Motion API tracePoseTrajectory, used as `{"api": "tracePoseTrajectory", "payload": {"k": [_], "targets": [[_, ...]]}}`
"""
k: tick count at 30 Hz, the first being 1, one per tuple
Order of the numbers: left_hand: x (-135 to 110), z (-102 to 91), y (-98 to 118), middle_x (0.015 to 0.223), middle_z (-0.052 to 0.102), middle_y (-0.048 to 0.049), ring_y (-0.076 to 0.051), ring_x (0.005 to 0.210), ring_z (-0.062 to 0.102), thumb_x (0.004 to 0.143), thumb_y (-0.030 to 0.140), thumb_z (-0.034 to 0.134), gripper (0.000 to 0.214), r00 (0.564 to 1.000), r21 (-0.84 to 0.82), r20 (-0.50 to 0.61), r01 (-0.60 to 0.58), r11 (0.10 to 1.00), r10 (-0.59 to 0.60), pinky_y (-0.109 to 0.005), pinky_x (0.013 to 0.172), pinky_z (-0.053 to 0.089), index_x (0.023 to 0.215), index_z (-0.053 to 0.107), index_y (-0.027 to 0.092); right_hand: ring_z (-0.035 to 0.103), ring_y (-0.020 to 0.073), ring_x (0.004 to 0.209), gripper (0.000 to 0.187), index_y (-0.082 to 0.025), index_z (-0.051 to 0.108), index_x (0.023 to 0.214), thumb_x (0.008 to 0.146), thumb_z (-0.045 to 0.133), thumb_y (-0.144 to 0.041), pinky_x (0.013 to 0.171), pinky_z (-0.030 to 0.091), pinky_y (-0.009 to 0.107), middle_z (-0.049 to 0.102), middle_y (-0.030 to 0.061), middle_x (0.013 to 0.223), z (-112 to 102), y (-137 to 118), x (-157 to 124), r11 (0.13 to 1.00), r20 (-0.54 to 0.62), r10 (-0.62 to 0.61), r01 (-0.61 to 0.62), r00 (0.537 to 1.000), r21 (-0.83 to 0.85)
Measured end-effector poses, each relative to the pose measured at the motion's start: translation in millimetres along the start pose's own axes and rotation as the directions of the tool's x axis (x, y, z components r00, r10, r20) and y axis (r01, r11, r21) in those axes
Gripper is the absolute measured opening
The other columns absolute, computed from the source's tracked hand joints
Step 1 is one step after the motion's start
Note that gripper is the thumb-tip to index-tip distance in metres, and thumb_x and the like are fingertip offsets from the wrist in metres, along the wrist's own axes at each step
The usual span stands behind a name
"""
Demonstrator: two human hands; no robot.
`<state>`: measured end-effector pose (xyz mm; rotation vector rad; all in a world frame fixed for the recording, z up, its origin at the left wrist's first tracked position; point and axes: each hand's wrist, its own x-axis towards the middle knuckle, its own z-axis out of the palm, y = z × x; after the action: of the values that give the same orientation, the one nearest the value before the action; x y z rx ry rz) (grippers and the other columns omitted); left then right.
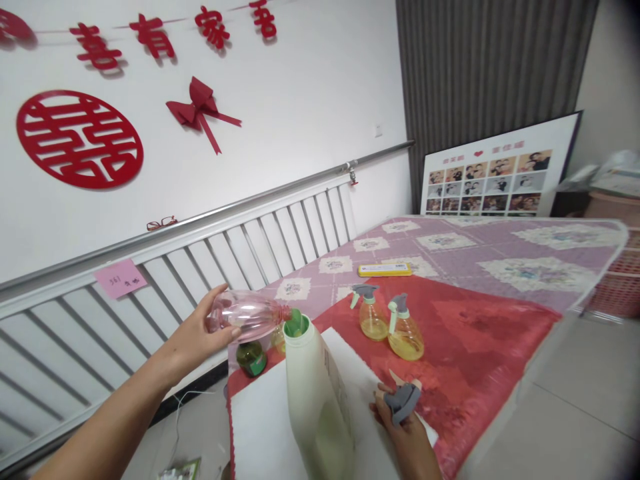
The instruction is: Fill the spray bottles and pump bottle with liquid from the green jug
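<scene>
My left hand [215, 327] is closed around a clear pink bottle [250, 315], tipped nearly level. Its neck meets the green spout of a large pale green jug [315, 387], which stands on a white sheet [260, 427]. To the right of the jug, my right hand [400, 420] grips a grey spray head [404, 401] with a pale trigger. Two spray bottles [374, 323] with yellowish liquid and grey heads stand beyond it. Left of the jug, below the pink bottle, sits a dark green jar [251, 360]; another small yellowish container is partly hidden behind the jug.
A red cloth [460, 333] covers part of the patterned purple tablecloth [465, 260]. A yellow flat case [385, 269] lies near the cloth's far edge. The white radiator [210, 267] runs along the wall at left. A photo board [495, 173] leans by the grey curtain.
</scene>
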<state>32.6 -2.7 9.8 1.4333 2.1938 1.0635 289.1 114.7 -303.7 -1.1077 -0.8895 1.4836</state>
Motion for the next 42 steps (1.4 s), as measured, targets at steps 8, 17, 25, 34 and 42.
{"api": "tracePoseTrajectory", "payload": {"k": [8,17,25,34,42], "targets": [[-0.2,-0.6,2.7,0.139,0.049,-0.0146,-0.032,0.115,0.059,0.069,0.054,0.069,0.092,1.000,0.050,-0.013,-0.025,0.998,0.026,-0.048,0.098,0.048,0.146,0.024,0.029,0.067,0.0227,0.078,0.065,-0.013,0.063,0.104,0.061,0.073,-0.060,0.078,0.053,0.033,0.072,0.0033,0.076,0.1,4.4,1.4,1.000,0.009,-0.007,0.007,1.000,-0.006],[0.2,-0.8,4.1,0.142,0.046,-0.0138,-0.033,0.117,0.058,0.068,0.052,0.070,0.092,0.999,0.064,-0.024,-0.034,0.997,0.035,-0.049,0.099,0.047,0.145,0.027,0.029,0.070,0.0245,0.076,0.061,-0.016,0.065,0.099,0.057,0.075,-0.059,0.075,0.055,0.034,0.072,0.0027,0.073,2.0,-3.6,-2.7,0.999,-0.013,0.016,-0.015,1.000,0.036],[0.2,-1.5,4.6,0.142,0.046,-0.0150,-0.033,0.115,0.059,0.068,0.055,0.069,0.094,0.999,0.088,-0.021,-0.028,0.996,0.030,-0.048,0.094,0.049,0.147,0.024,0.030,0.069,0.0244,0.077,0.060,-0.015,0.067,0.098,0.058,0.075,-0.059,0.077,0.055,0.035,0.073,0.0031,0.075,1.4,-2.7,-2.1,1.000,-0.019,-0.011,0.012,1.000,0.022],[1.4,-2.9,5.7,0.140,0.048,-0.0145,-0.032,0.110,0.061,0.068,0.053,0.070,0.093,0.999,0.095,-0.014,-0.034,0.995,0.036,-0.045,0.089,0.052,0.147,0.024,0.032,0.068,0.0246,0.077,0.061,-0.014,0.067,0.100,0.058,0.075,-0.058,0.077,0.055,0.035,0.073,0.0046,0.075,1.2,-1.8,-2.1,1.000,-0.011,-0.011,0.011,1.000,0.020],[0.8,-2.0,6.2,0.140,0.047,-0.0163,-0.031,0.106,0.063,0.068,0.055,0.070,0.096,0.999,0.093,-0.020,-0.048,0.994,0.050,-0.042,0.085,0.054,0.148,0.022,0.030,0.068,0.0251,0.077,0.062,-0.014,0.066,0.100,0.059,0.075,-0.058,0.078,0.054,0.036,0.073,0.0050,0.076,-0.2,3.1,2.0,1.000,0.002,-0.010,0.010,1.000,0.016]]}}
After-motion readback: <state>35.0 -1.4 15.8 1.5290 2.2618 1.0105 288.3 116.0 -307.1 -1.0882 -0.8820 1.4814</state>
